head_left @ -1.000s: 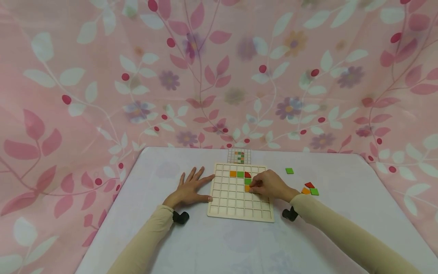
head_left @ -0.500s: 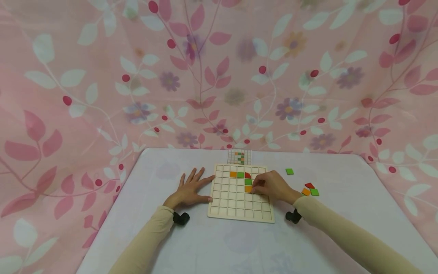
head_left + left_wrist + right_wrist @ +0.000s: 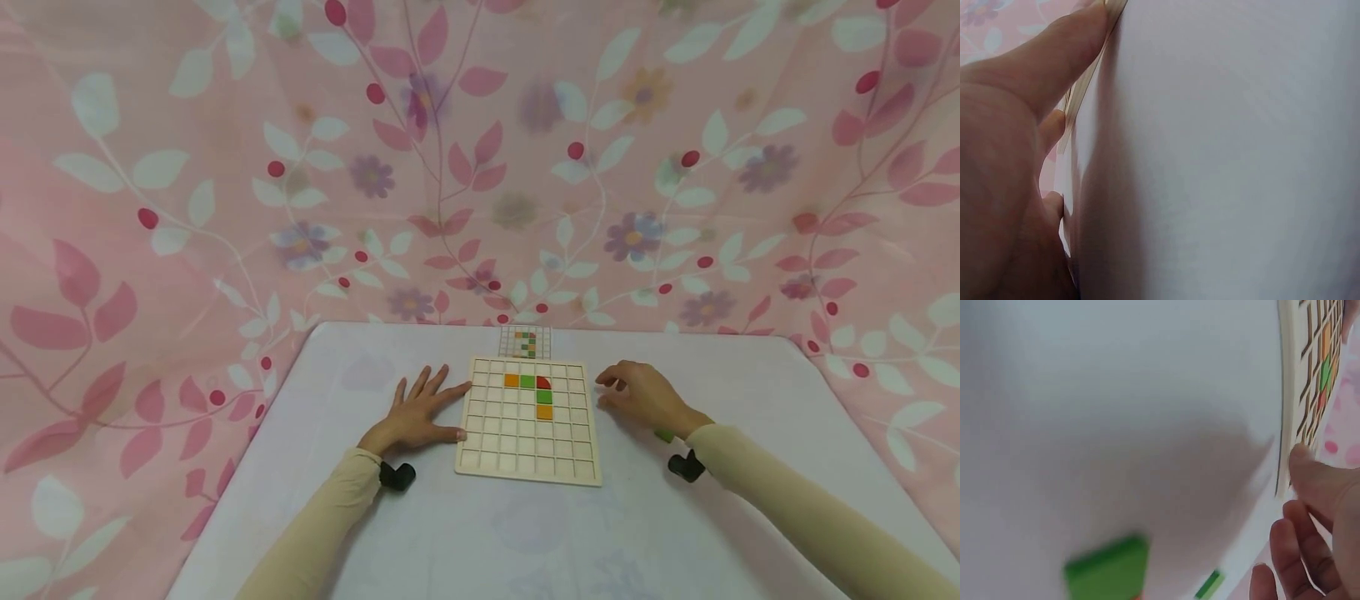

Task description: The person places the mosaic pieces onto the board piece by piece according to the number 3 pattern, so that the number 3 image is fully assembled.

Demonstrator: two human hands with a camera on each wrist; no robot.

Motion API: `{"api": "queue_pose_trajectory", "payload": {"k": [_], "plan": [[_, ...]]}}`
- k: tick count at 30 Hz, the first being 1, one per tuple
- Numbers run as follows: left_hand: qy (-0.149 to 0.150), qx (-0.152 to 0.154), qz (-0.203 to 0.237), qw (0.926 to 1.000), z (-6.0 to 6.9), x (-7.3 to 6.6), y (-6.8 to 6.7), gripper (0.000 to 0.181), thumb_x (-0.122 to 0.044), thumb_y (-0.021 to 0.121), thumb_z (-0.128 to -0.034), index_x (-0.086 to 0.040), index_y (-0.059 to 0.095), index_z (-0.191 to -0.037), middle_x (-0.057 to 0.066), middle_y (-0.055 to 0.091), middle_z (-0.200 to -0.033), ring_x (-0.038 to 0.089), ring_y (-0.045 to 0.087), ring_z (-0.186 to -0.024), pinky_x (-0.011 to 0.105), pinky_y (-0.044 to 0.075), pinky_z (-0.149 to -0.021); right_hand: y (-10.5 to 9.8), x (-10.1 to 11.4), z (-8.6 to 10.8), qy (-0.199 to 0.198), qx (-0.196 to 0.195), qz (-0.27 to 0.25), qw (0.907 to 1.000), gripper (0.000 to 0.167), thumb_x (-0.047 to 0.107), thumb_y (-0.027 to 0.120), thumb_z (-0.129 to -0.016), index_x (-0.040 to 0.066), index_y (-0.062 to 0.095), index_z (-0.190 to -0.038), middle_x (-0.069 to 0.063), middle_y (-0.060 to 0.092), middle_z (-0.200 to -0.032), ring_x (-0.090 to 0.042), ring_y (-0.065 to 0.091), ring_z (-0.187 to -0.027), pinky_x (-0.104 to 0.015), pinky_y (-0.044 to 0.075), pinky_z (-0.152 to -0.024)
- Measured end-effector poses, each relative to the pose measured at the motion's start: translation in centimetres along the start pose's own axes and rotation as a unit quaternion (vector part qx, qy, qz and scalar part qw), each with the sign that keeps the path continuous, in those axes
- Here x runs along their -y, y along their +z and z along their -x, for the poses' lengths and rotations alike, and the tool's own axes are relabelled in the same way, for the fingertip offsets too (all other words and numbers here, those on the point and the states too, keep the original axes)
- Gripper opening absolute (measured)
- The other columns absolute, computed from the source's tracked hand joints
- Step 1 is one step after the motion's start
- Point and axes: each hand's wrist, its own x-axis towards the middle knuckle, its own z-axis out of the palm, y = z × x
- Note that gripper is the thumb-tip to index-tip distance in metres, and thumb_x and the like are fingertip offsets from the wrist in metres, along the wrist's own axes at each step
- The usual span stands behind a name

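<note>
Left hand [image 3: 414, 419] against board [image 3: 517, 428] (square-gridded)

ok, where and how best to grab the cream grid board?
Probably take the cream grid board by its left rim and right rim, one hand from each side, kept level. It lies flat, its thin sides there to pinch; the left hand touches the left one, and coloured tiles on it sit clear of both.

Dim, diffuse light, soft shadows, green tile [image 3: 1109, 572] blurred up close

Left hand [image 3: 414, 419] splayed wide, right hand [image 3: 647, 398] loosely half-curled, the two well apart
</note>
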Motion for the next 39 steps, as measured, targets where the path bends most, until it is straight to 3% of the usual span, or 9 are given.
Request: {"api": "queue_pose_trajectory", "payload": {"k": [8, 13, 26, 39], "plan": [[0.010, -0.012, 0.020, 0.9997, -0.2, 0.8, 0.7, 0.092, -0.071, 0.072, -0.0887, -0.035, 0.037, -0.166, 0.014, 0.007, -0.180, 0.044, -0.006, -0.165, 0.076, -0.010, -0.123, -2.5, -2.2, 1.1, 0.009, -0.010, 0.021, 0.9997, 0.030, 0.006, 0.080, -0.093, 0.001, 0.075, -0.122, -0.011, 0.075, -0.109, -0.028, 0.071, -0.095, -0.053, 0.060, -0.088], [0.003, -0.002, 0.012, 0.9999, -0.1, 0.2, 0.2, 0.090, -0.064, 0.076, -0.0901, -0.034, 0.038, -0.166, 0.013, 0.006, -0.180, 0.044, -0.005, -0.165, 0.076, -0.008, -0.123, -3.0, -3.4, 1.0, 0.021, -0.011, 0.034, 0.9991, 0.033, 0.002, 0.079, -0.093, 0.000, 0.074, -0.126, -0.012, 0.075, -0.111, -0.029, 0.071, -0.096, -0.054, 0.060, -0.089], [-0.005, 0.002, -0.001, 1.0000, -0.1, 0.0, 0.1, 0.088, -0.059, 0.077, -0.0913, -0.034, 0.038, -0.166, 0.012, 0.006, -0.180, 0.044, -0.006, -0.165, 0.076, -0.007, -0.124, -2.5, -5.1, 0.2, 0.059, 0.019, 0.032, 0.9975, 0.040, 0.006, 0.075, -0.097, -0.003, 0.067, -0.135, -0.020, 0.073, -0.117, -0.036, 0.069, -0.101, -0.058, 0.058, -0.095], [-0.007, 0.000, -0.004, 1.0000, -0.1, -0.1, 0.0, 0.088, -0.059, 0.077, -0.0913, -0.034, 0.038, -0.166, 0.012, 0.006, -0.180, 0.045, -0.005, -0.165, 0.077, -0.007, -0.123, -1.9, -5.5, 0.1, 0.055, 0.014, 0.069, 0.9960, 0.027, 0.009, 0.077, -0.097, 0.000, 0.074, -0.122, -0.015, 0.069, -0.109, -0.030, 0.067, -0.094, -0.058, 0.058, -0.095]]}}
